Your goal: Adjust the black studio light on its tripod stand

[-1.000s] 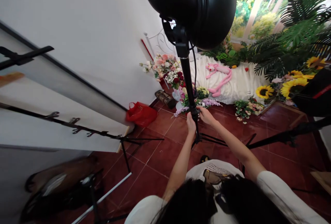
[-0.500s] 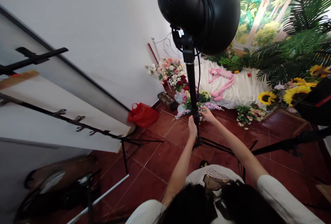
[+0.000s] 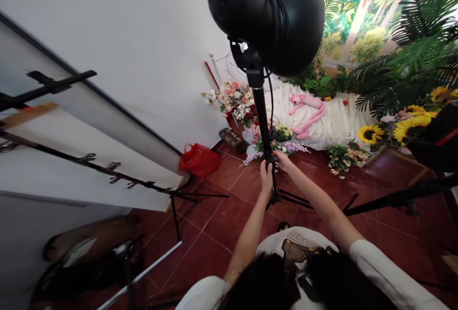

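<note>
Head view: the black light stand (image 3: 262, 121) rises from the tiled floor (image 3: 218, 219), long axis nearly upright; the lamp (image 3: 266, 16) on top points toward picture right, rear end left. The left hand (image 3: 266, 177) curls around the stand; the right hand (image 3: 282, 161) pinches its collar (image 3: 269, 156).

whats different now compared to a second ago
The black lamp dropped lower in view, looking smaller, then shifted slightly left; the camera view also moved a little. Nothing was visibly let go: the left hand stays on the light stand, the right hand at its collar. The pink toy and red bag lie as before.
</note>
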`<state>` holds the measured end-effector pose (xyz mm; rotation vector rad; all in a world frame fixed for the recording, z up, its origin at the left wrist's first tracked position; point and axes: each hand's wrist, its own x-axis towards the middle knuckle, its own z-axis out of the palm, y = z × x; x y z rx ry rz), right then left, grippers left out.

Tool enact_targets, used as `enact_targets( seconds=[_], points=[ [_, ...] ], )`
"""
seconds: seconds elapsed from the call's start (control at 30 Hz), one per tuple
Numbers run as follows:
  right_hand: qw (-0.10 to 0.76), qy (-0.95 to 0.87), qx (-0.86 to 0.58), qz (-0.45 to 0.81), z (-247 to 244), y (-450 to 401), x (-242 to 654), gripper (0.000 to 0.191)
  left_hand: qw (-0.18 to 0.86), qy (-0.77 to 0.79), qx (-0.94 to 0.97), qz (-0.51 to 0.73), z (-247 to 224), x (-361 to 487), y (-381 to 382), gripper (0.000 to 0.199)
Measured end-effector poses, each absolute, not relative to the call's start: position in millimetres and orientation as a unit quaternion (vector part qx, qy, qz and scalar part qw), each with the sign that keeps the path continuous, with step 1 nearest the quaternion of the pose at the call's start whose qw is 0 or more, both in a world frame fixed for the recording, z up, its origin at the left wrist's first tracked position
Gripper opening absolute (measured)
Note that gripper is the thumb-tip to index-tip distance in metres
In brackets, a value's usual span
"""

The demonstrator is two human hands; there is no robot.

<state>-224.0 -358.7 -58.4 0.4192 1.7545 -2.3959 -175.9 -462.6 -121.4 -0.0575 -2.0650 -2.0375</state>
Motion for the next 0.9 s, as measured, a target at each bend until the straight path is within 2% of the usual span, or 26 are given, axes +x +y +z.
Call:
enact_targets(
  seconds=[0.17, 0.4, 0.57, 0.7, 0.9],
  points=[
    [0.130, 0.495, 0.111, -0.852, -69.8, -355.9, -215.0, 0.033, 0.125, -0.714, -0.021, -0.688, -122.4, -177.5, -460.2, 0.055],
    [0.039, 0.462, 0.163, -0.871, -78.6, -353.0, -205.8, 0.032, 0.149, -0.734, -0.002, -0.662, -122.6, -179.7, -456.6, 0.058],
    [0.000, 0.580, 0.176, -0.795, -69.6, -348.4, -215.9, 0.025, 0.151, -0.741, -0.004, -0.655, -122.1, -179.2, -456.7, 0.056],
    [0.003, 0.604, 0.182, -0.776, -66.7, -355.9, -222.2, 0.019, 0.158, -0.737, 0.003, -0.657, -121.5, -179.0, -456.3, 0.055],
    [0.046, 0.550, 0.152, -0.820, -65.4, -369.2, -224.9, 0.030, 0.151, -0.741, -0.010, -0.655, -121.3, -179.2, -456.2, 0.057]
  ],
)
